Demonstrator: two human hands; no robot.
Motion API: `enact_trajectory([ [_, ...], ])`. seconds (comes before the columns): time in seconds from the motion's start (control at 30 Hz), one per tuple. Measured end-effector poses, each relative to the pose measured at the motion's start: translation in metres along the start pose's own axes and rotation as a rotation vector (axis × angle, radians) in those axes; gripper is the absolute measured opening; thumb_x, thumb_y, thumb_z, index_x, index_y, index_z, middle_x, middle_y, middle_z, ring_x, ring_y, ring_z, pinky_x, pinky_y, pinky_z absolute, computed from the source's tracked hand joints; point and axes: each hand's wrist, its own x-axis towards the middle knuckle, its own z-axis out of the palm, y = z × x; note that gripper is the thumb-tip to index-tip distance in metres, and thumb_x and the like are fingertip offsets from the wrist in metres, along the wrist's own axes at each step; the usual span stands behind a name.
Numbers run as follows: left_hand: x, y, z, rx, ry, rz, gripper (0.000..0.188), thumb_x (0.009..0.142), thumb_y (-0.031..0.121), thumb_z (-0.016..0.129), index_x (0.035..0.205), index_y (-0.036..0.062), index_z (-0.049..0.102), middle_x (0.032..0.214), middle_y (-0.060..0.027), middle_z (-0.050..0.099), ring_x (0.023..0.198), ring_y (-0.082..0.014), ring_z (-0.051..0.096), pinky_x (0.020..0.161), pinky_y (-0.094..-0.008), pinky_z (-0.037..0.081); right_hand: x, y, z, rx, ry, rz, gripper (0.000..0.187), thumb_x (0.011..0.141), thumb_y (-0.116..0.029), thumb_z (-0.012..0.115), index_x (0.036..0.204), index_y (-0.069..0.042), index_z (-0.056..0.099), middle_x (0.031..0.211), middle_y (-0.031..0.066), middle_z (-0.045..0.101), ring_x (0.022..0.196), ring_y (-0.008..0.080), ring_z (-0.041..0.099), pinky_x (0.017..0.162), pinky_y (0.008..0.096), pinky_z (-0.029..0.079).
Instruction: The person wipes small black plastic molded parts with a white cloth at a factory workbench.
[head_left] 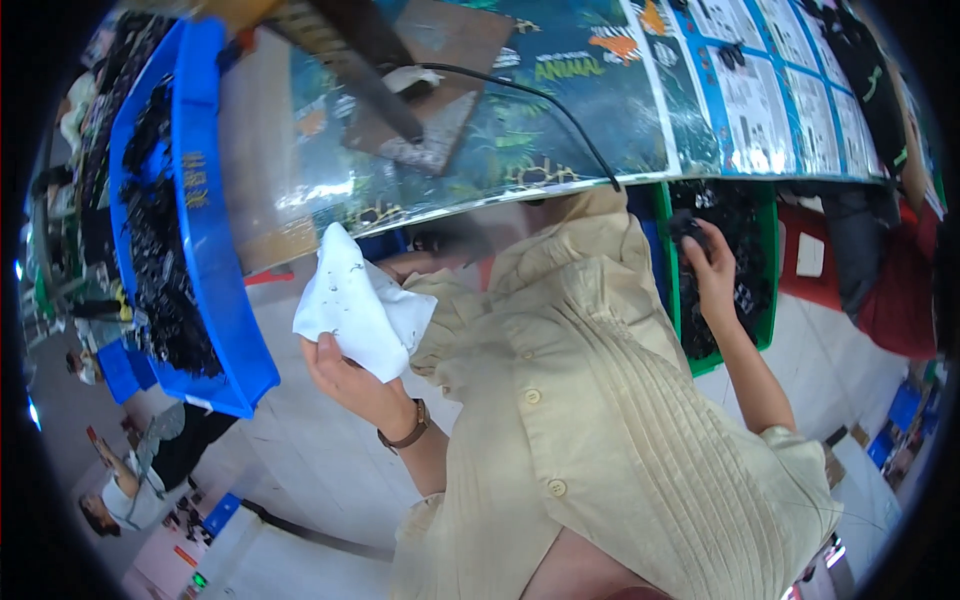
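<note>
My left hand (pixel 358 388) is closed on a white cloth (pixel 355 305) with small dark specks on it. The cloth hangs just off the table's near edge, above my lap, and hides some of the fingers. Over on the right, my right hand (pixel 714 278) pinches a small black part (pixel 686 228), whose exact kind I cannot make out. That hand is over a green bin (pixel 769 290) holding many black parts.
A long blue bin (pixel 215 300) full of black pieces stands at the left. On the table (pixel 600 130), a metal fixture (pixel 370 70) stands on a brown board, and a black cable (pixel 545 95) runs to the near edge. Another person (pixel 135 490) is at the lower left.
</note>
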Motion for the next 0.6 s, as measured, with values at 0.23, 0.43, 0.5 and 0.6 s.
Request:
enact_trajectory([
  [0.23,-0.003,0.001,0.001,0.087,0.070,0.154,0.010,0.074,-0.005,0.038,0.072,0.0011,0.046,0.069,-0.0002,0.041,0.063,-0.0089,0.034,0.058,-0.0211,0.032,0.006,0.095,-0.060,0.102,0.411,0.177,0.031,0.082,-0.023,0.055,0.106,-0.005,0.047,0.085,0.0009,0.053,0.075,0.0084,0.051,0.059,0.0226,0.043],
  [0.43,-0.034,-0.007,0.029,0.262,-0.807,-0.019,0.009,0.075,0.001,0.054,0.084,0.0022,0.052,0.068,0.0008,0.044,0.065,-0.0053,0.043,0.058,-0.0183,0.036,-0.049,-0.072,0.040,0.326,-0.088,-0.262,0.040,0.076,0.006,0.049,0.113,-0.002,0.034,0.101,0.0078,0.050,0.086,0.0129,0.052,0.074,0.0273,0.047],
  [0.5,-0.047,0.000,0.057,0.179,-1.017,-0.210,0.016,0.074,0.002,0.058,0.089,0.0022,0.054,0.068,0.0011,0.045,0.065,-0.0041,0.044,0.058,-0.0172,0.036,-0.053,-0.100,0.061,0.311,-0.149,-0.375,0.044,0.073,0.005,0.054,0.112,-0.002,0.033,0.103,0.0102,0.050,0.092,0.0162,0.052,0.078,0.0288,0.046],
  [0.6,-0.049,0.006,0.085,0.251,-1.281,-0.100,0.024,0.071,0.005,0.064,0.094,0.0023,0.057,0.063,0.0033,0.045,0.059,-0.0019,0.042,0.053,-0.0163,0.034,-0.042,-0.137,0.094,0.464,-0.353,-0.426,0.042,0.075,0.006,0.054,0.110,-0.002,0.032,0.100,0.0098,0.051,0.091,0.0165,0.053,0.078,0.0286,0.045],
])
